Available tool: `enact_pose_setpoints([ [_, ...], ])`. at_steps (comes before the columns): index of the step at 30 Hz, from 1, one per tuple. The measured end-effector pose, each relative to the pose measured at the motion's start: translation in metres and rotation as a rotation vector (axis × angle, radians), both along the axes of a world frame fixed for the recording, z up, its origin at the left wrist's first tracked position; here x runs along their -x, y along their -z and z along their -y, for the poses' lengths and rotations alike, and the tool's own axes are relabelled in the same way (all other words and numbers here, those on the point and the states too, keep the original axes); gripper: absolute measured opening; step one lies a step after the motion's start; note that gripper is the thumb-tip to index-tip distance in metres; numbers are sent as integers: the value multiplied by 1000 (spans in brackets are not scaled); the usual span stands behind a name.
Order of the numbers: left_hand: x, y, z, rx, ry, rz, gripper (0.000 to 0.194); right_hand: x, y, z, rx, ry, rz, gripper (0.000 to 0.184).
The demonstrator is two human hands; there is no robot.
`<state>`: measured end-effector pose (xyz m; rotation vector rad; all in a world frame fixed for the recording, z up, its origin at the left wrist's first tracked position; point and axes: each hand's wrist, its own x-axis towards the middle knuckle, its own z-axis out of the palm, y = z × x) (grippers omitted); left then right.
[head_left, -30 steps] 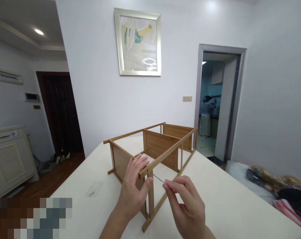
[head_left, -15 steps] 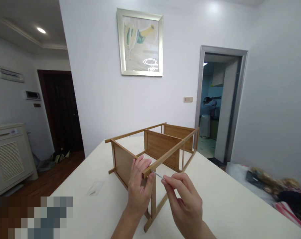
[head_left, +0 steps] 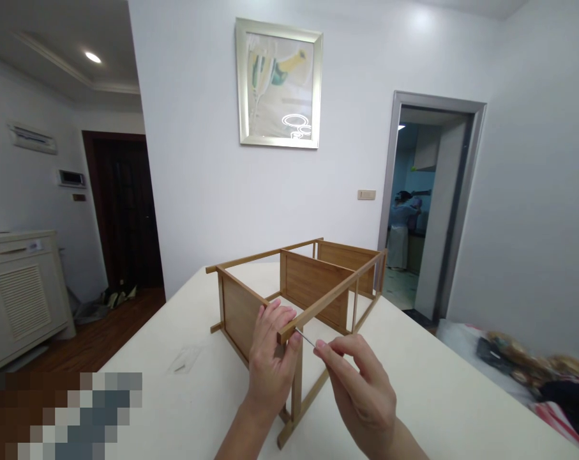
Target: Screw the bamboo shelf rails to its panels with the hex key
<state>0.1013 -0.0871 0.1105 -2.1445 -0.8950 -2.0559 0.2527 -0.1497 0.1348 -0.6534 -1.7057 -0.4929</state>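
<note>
A brown wooden shelf unit (head_left: 313, 281) lies on its side on the white table. My left hand (head_left: 272, 351) is wrapped round the near end of its upper leg, with the thumb below the joint. Between the fingertips of my right hand (head_left: 360, 383) is a thin metal rod (head_left: 308, 337), which looks like a hex key. The rod's far tip meets the side of the leg close to my left thumb. Its other end is hidden in my right hand, and I cannot make out a screw head.
A small clear plastic bag (head_left: 184, 360) with a tiny piece in it lies on the white table (head_left: 150, 409), left of the shelf unit. Bags and clothes (head_left: 533, 364) are heaped at the right. Beyond the doorway a person (head_left: 401, 223) stands in another room.
The whole view has shifted slightly, so the room appears a little further right. Both hands keep their places at the leg, and the rod still meets it at the same spot.
</note>
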Motion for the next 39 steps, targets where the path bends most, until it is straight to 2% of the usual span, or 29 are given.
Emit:
enact_pose_setpoints([
  [5,0,1,0,9,-15,-6,25,-17,-8,-4,-3,-41,182,57],
  [10,0,0,0,-1,-24,-10,26,-28,-26,-2,-64,-4,395,50],
  [14,0,-1,0,-19,-18,-1,27,-27,-37,1,-139,1,443,44],
  [17,-1,-1,0,-18,-16,4,27,-24,-33,-1,-84,-20,396,40],
  [20,-1,0,-1,-6,-12,13,27,-19,-25,-4,24,-89,245,41],
  [24,0,1,-2,7,-4,13,27,-7,-21,-2,250,-153,18,32],
  [29,0,-1,0,7,-10,19,27,6,-15,5,495,-279,-154,14],
  [33,0,-2,1,13,-21,16,26,6,-5,8,496,-270,-171,26],
  [39,0,-3,1,-3,-41,11,26,-4,2,3,266,-174,50,49],
])
